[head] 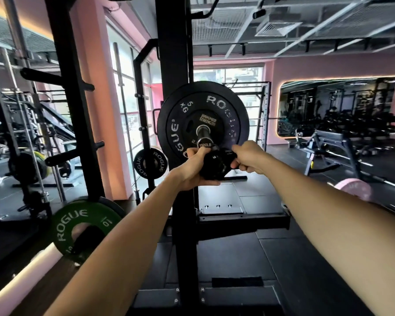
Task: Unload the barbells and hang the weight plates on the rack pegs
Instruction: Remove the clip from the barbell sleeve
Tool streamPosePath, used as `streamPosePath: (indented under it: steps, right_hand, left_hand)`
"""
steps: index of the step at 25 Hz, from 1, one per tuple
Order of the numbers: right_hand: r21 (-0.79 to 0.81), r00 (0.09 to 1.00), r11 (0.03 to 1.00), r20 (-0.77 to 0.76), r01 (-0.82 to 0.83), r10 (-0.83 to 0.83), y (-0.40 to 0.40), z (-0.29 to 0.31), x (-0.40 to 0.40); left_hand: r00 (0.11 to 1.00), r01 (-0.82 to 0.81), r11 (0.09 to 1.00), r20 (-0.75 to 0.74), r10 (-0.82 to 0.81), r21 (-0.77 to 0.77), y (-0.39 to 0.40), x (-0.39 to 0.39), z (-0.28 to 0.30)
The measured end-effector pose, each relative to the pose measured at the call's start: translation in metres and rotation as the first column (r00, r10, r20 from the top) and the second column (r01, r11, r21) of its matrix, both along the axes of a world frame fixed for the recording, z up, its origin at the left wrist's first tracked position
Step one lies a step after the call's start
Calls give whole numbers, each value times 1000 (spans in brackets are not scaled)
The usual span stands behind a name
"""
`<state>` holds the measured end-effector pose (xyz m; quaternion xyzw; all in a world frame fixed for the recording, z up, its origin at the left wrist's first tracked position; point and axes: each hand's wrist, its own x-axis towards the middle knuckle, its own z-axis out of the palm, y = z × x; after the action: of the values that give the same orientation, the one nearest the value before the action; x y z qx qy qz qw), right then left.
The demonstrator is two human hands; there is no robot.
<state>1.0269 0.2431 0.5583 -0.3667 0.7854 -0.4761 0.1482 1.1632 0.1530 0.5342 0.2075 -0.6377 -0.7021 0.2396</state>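
Note:
The barbell sleeve points straight at me, its end cap marked 1500LB. On it sit a black 5 kg Rogue plate and, in front of that, a smaller black Hammer Strength plate. Just below the sleeve end, my left hand and my right hand both grip a small black collar; it looks like a clamp and is partly hidden by my fingers. Whether it still touches the sleeve I cannot tell. The black rack upright stands right behind the plates.
A small black Rogue plate hangs on a peg to the left. A green 10 kg plate hangs low on the left upright, with bare pegs above. At right are a bench and a pink plate.

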Motion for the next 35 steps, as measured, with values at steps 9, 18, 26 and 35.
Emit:
streamPosePath:
  steps: [9,18,26,35]
  right_hand:
    - [-293,885,942,465,165,-10,93,-16,-26]
    - [-287,894,917,427,277,-137,125,-35,-140]
    - [-179,899,965,426,191,-99,104,-69,-248]
    - [-166,847,941,500,296,-179,14,-140,-370]
  left_hand:
    - [949,273,951,-121,-291,-147,63,-18,-10]
    - [968,174,843,-68,-242,-510,79,-150,-36]
    - [984,127,790,-27,-178,-599,56,-266,-53]
    - [987,145,813,139,-80,-564,-36,-398,-124]
